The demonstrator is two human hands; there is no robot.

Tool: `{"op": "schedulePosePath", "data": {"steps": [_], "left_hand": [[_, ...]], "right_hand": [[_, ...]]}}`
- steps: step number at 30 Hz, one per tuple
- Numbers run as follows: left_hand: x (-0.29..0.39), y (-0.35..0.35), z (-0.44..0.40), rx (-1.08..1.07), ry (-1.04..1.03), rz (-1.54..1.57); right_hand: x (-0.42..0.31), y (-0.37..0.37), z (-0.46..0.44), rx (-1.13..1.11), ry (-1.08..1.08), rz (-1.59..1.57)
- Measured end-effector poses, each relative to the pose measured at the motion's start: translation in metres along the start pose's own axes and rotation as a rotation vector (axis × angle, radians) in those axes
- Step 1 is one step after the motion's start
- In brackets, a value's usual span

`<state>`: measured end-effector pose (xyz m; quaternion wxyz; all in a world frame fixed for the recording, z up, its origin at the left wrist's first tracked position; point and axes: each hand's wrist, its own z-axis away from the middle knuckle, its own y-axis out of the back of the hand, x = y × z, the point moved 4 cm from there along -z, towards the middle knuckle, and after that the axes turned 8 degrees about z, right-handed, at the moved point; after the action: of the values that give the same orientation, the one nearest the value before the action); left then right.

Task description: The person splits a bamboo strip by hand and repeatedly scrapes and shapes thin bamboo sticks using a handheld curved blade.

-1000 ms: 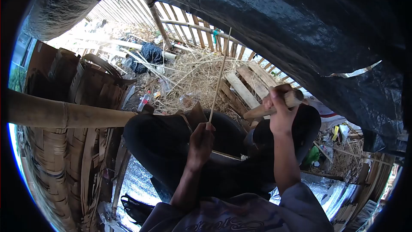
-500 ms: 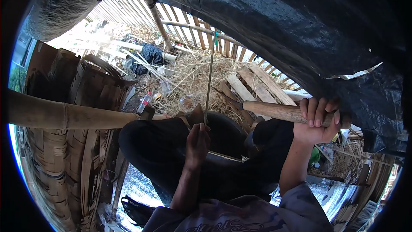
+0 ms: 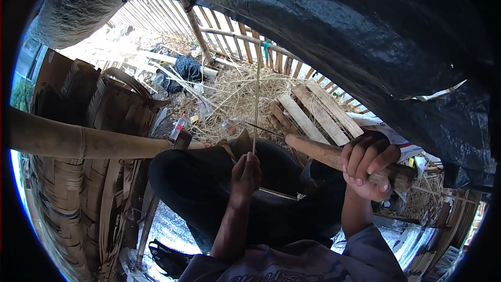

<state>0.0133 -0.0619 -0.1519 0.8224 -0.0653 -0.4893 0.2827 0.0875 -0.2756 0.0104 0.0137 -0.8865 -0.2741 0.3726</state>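
My left hand (image 3: 245, 175) is closed in a pinch around the lower end of a thin bamboo strip (image 3: 257, 94). The strip stands nearly upright, its far end reaching toward the slatted fence. My right hand (image 3: 369, 164) wraps round the thick wooden handle of a knife (image 3: 318, 150). Its narrow dark blade points left, and the tip meets or crosses the strip above my left hand; whether they touch I cannot tell. Both hands are above my dark-trousered legs (image 3: 182, 177).
A thick bamboo pole (image 3: 104, 142) juts in from the left beside woven bamboo panels (image 3: 65, 203). Ahead lie shavings (image 3: 235, 94), wooden planks (image 3: 313, 109), a plastic bottle (image 3: 179, 127) and a black bag (image 3: 188, 68). Dark plastic sheeting (image 3: 339, 31) hangs overhead at the right.
My right hand has moved slightly down and left with the knife, and the blade has come across to the strip. The left hand has barely moved and keeps its hold.
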Motion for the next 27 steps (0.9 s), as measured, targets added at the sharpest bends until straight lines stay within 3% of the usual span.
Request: {"op": "schedulePosePath", "data": {"steps": [5,8,18,27], "left_hand": [[-0.003,0.008,-0.009,0.028,-0.027,0.08],[0.001,0.006,-0.006,0.028,-0.033,0.092],[-0.001,0.011,-0.009,-0.004,-0.049,0.168],[0.007,0.01,-0.005,0.014,-0.028,0.179]], "right_hand": [[-0.003,-0.024,0.01,-0.221,0.156,-0.065],[-0.015,-0.042,0.02,-0.316,0.146,-0.003],[-0.035,-0.084,0.055,-0.316,0.133,0.052],[-0.042,-0.106,0.066,-0.455,0.122,0.139]]}}
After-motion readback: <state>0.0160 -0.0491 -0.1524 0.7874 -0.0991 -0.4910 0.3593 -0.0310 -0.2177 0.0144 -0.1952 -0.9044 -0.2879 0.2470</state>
